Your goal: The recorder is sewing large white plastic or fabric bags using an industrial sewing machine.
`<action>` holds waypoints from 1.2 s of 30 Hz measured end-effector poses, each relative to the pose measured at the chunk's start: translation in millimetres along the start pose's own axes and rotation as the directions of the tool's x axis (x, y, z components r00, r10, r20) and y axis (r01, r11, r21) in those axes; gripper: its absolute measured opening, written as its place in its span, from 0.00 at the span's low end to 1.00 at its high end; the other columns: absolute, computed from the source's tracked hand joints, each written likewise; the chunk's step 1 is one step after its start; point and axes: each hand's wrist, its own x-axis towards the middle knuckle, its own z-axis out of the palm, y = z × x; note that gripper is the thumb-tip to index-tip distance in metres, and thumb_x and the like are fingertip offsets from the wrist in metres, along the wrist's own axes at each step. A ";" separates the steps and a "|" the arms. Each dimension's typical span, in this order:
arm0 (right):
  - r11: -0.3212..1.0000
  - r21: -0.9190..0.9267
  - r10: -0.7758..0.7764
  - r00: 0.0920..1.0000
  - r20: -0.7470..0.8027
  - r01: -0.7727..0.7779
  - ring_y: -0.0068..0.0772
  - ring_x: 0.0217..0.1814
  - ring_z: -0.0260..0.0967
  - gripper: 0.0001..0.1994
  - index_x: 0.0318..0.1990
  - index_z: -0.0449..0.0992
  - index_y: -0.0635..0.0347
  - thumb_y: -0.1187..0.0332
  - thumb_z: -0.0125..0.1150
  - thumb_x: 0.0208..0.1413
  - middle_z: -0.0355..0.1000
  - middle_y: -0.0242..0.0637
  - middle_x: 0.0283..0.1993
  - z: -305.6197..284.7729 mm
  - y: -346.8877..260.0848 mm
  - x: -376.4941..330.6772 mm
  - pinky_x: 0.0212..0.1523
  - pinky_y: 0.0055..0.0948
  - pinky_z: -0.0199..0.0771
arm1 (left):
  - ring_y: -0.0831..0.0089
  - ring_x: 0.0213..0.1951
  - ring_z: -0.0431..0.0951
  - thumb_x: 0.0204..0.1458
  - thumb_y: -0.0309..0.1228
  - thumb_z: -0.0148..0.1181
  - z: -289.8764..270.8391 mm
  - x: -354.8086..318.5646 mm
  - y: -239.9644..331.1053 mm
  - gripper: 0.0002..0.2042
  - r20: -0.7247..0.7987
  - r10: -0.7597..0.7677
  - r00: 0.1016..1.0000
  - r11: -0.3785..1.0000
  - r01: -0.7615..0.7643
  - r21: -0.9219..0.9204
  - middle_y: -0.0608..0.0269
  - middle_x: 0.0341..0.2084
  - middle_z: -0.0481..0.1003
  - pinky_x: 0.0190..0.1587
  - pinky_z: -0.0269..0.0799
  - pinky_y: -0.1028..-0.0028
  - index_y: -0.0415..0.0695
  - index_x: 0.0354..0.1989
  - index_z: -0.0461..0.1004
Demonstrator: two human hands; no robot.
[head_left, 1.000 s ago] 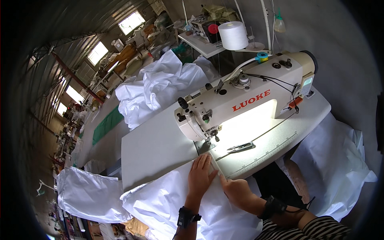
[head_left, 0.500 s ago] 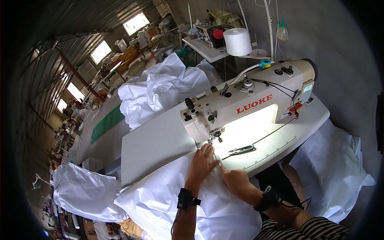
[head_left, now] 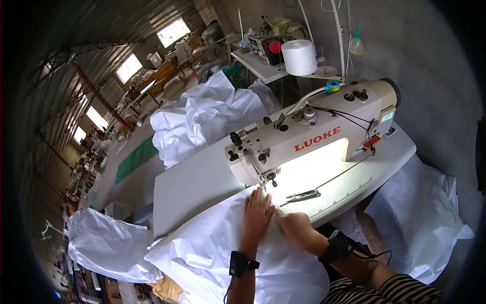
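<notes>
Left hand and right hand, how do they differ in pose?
The left hand lies fairly flat, fingers extended; the right hand is curled. The left hand's fingertips are by the needle end of the machine; the right hand's are farther back. Both touch the white cloth and have a black device at the wrist.

the left hand (head_left: 257,217) and right hand (head_left: 298,230) are bare. the left wristband (head_left: 251,264) carries a boxy black module (head_left: 236,264) with a thin cable (head_left: 229,289); the right wristband (head_left: 336,247) is black and boxy too, with a looping dark cord (head_left: 375,256). the clothing (head_left: 411,290) has black-and-white stripes.
</notes>
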 end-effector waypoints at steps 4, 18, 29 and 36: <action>0.945 0.250 -0.132 0.946 -0.297 0.210 0.45 0.28 0.77 0.11 0.45 0.78 0.55 0.62 0.55 0.60 0.77 0.42 0.27 -7.9 40.5 29.3 0.31 0.39 0.77 | 0.51 0.69 0.55 0.60 0.45 0.52 -4.5 4.8 -4.8 0.22 0.059 0.028 0.998 0.999 -0.029 0.017 0.46 0.67 0.58 0.70 0.47 0.54 0.49 0.60 0.71; 0.936 0.271 -0.057 0.859 -0.509 0.223 0.44 0.23 0.74 0.14 0.29 0.76 0.55 0.57 0.54 0.63 0.72 0.40 0.19 -40.8 62.8 87.0 0.26 0.40 0.72 | 0.52 0.70 0.53 0.61 0.43 0.52 -22.9 -4.0 5.1 0.20 0.118 0.062 0.991 0.998 -0.062 -0.002 0.46 0.67 0.57 0.71 0.45 0.56 0.54 0.60 0.71; 0.922 0.280 -0.122 0.888 -0.442 0.266 0.42 0.23 0.74 0.11 0.28 0.75 0.57 0.62 0.59 0.59 0.73 0.40 0.21 -28.1 62.2 26.3 0.26 0.38 0.73 | 0.53 0.70 0.53 0.59 0.41 0.56 -29.3 -6.1 -5.9 0.19 0.160 0.121 0.980 0.992 -0.114 -0.047 0.49 0.68 0.57 0.71 0.45 0.56 0.58 0.60 0.72; 0.748 0.636 -0.153 0.982 -0.112 0.189 0.41 0.29 0.74 0.16 0.33 0.77 0.59 0.54 0.60 0.59 0.74 0.38 0.30 -16.8 66.8 -100.1 0.30 0.36 0.75 | 0.58 0.46 0.78 0.57 0.30 0.59 -39.1 -40.7 33.0 0.12 -0.149 -0.065 0.987 0.977 0.033 -0.212 0.53 0.50 0.73 0.48 0.75 0.63 0.45 0.49 0.77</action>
